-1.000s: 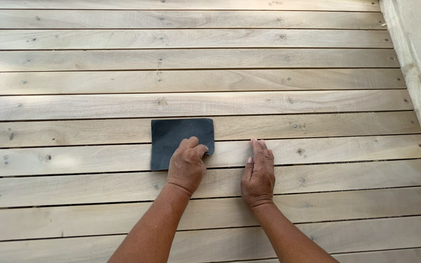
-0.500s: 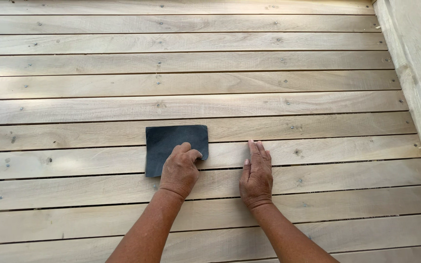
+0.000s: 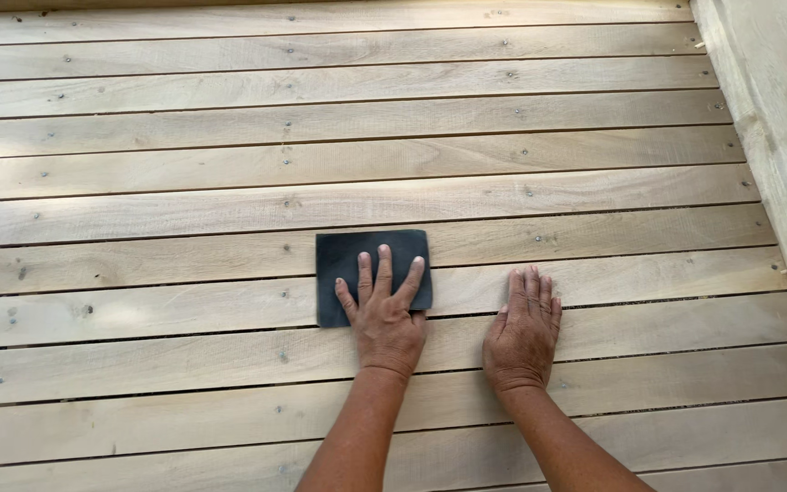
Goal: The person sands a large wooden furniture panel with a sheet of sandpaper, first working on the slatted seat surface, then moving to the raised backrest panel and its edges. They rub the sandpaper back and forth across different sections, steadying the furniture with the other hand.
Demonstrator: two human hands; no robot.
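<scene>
While the left hand (image 3: pixel 384 321) lies flat, its fingers (image 3: pixel 383 269) are spread open and pressed on a dark sanding sheet (image 3: pixel 357 264), which lies across two deck boards (image 3: pixel 184 210) (nothing is gripped). The right hand (image 3: pixel 523 330) is laid open, fingers together, on bare wood just beside. Both forearms are cut off below.

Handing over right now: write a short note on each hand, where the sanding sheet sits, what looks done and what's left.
Left hand: flat, fingers spread on the dark sandpaper sheet, pressing it down, not gripping it.
Right hand: flat on the bare wooden planks, beside the sheet and apart from it.
The sheet lies across the seam between two planks, near the middle of the deck; a pale wooden beam runs along the right edge.
Done: no sanded area can be told apart.
Left: so the remaining area cannot be judged either.
</scene>
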